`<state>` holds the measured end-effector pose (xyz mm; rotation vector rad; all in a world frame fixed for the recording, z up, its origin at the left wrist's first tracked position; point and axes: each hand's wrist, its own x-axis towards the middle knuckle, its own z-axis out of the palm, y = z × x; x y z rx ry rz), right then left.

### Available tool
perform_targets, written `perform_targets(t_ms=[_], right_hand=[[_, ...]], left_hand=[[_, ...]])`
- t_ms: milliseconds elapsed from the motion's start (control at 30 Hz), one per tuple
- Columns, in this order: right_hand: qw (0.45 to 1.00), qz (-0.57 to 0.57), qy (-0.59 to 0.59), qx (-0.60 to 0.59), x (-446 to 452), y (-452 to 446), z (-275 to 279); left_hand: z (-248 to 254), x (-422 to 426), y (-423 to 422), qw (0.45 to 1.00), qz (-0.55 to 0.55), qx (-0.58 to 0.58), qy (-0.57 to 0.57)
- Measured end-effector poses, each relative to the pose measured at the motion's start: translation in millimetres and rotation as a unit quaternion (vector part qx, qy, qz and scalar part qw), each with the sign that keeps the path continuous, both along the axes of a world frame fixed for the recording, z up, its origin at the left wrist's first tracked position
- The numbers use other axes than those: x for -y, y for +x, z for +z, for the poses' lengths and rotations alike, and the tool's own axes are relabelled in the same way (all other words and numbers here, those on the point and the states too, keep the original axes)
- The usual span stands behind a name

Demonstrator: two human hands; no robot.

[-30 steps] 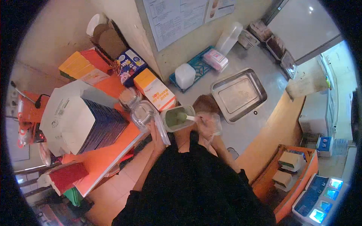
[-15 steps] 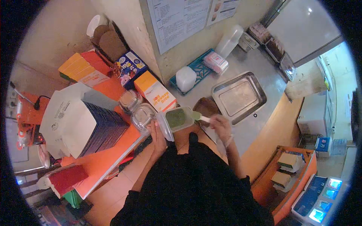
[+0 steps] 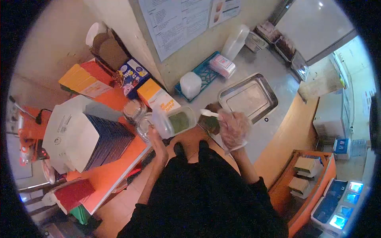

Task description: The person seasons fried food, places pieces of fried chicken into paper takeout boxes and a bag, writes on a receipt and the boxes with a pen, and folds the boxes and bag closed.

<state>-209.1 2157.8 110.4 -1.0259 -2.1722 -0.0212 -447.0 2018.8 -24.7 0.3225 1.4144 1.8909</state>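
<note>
The left hand [image 3: 158, 146] grips with its fingers pointing away from the body, its bare forearm [image 3: 150, 180] angling back below the grip. The right hand [image 3: 234, 129], in a clear plastic glove [image 3: 237, 139], pinches with curled fingers, its forearm slanting back toward a black sleeve [image 3: 260, 194].

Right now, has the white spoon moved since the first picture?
Yes, the white spoon has moved right, out of the container, toward the metal tray.

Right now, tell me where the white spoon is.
In the head view, the white spoon is in the right hand, just right of the green-filled container and left of the steel tray.
</note>
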Motion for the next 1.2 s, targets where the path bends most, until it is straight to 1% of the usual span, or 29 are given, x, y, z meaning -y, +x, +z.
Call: perform_targets(t_ms=[33,67,100,167,200,267,300,367,400,433,500,533,567,633,667,700,733,767,800,867,900,933,967,1000,1033,1067,1100,1167,1200], right_hand=[[0.996,0.051,-0.024,-0.065,-3,-10,12],[0.996,0.078,-0.048,-0.021,-8,-20,9],[0.992,0.104,-0.072,0.022,-14,-28,9],[0.992,0.093,-0.08,0.015,-24,-43,24],[0.992,0.088,-0.087,0.007,-28,-46,32],[0.993,0.019,-0.022,-0.113,-42,-18,37],[0.993,0.02,-0.021,-0.114,-48,0,37],[0.961,-0.078,-0.095,-0.248,-61,38,38],[0.932,-0.127,-0.132,-0.312,-66,53,38],[0.932,-0.125,-0.13,-0.313,-70,65,33],[0.919,-0.15,-0.15,-0.332,-76,82,20],[0.92,-0.145,-0.149,-0.334,-77,85,20],[0.914,-0.146,-0.165,-0.341,-76,87,19],[0.909,-0.139,-0.181,-0.35,-77,91,14],[0.898,-0.138,-0.2,-0.367,-78,93,8],[0.887,-0.137,-0.218,-0.383,-80,95,3],[0.888,-0.129,-0.219,-0.384,-83,98,1],[0.894,-0.128,-0.23,-0.361,-85,101,-1],[0.901,-0.125,-0.242,-0.338,-87,103,-3],[0.892,-0.118,-0.273,-0.342,-90,103,0],[0.881,-0.12,-0.301,-0.346,-91,101,3],[0.881,-0.106,-0.311,-0.342,-91,99,4],[0.877,-0.112,-0.319,-0.34,-93,97,5],[0.874,-0.121,-0.326,-0.34,-94,94,5],[0.891,-0.101,-0.308,-0.318,-97,91,4],[0.891,-0.093,-0.314,-0.315,-99,89,2],[0.888,-0.086,-0.323,-0.314,-100,86,-1],[0.885,-0.077,-0.335,-0.313,-99,79,-3],[0.89,-0.05,-0.332,-0.309,-96,72,-2]], left_hand=[[18,-7,2,0.999,-0.042,-0.013,0.003],[16,-11,3,0.999,-0.046,-0.014,0.002],[16,-17,6,0.987,-0.033,-0.154,-0.027],[23,-30,11,0.955,-0.02,-0.292,-0.052],[53,-41,17,0.955,-0.049,-0.284,-0.07],[81,-76,24,0.955,-0.073,-0.277,-0.084],[87,-99,26,0.985,-0.077,-0.127,-0.086],[104,-145,38,0.992,-0.098,-0.027,-0.07],[113,-168,47,0.988,-0.116,-0.08,-0.055],[78,-200,49,0.974,-0.099,-0.192,-0.063],[70,-243,66,0.952,-0.096,-0.266,-0.116],[99,-254,81,0.953,-0.11,-0.231,-0.162],[91,-269,89,0.954,-0.104,-0.232,-0.161],[53,-296,99,0.904,-0.104,-0.363,-0.2],[41,-304,105,0.904,-0.097,-0.364,-0.201],[32,-312,109,0.891,-0.069,-0.39,-0.223],[22,-320,113,0.875,-0.042,-0.415,-0.246],[18,-325,117,0.847,-0.049,-0.435,-0.3],[8,-335,120,0.847,-0.041,-0.434,-0.304],[-8,-354,122,0.809,-0.016,-0.454,-0.372],[-2,-355,121,0.806,-0.059,-0.456,-0.373],[3,-354,119,0.801,-0.103,-0.456,-0.375],[8,-352,111,0.8,-0.091,-0.451,-0.385],[12,-352,103,0.825,-0.154,-0.41,-0.358],[15,-349,97,0.844,-0.217,-0.365,-0.326],[16,-347,92,0.845,-0.21,-0.362,-0.333],[19,-344,87,0.755,-0.27,-0.482,-0.354],[11,-346,82,0.644,-0.323,-0.587,-0.369],[-5,-352,81,0.654,-0.262,-0.612,-0.359]])
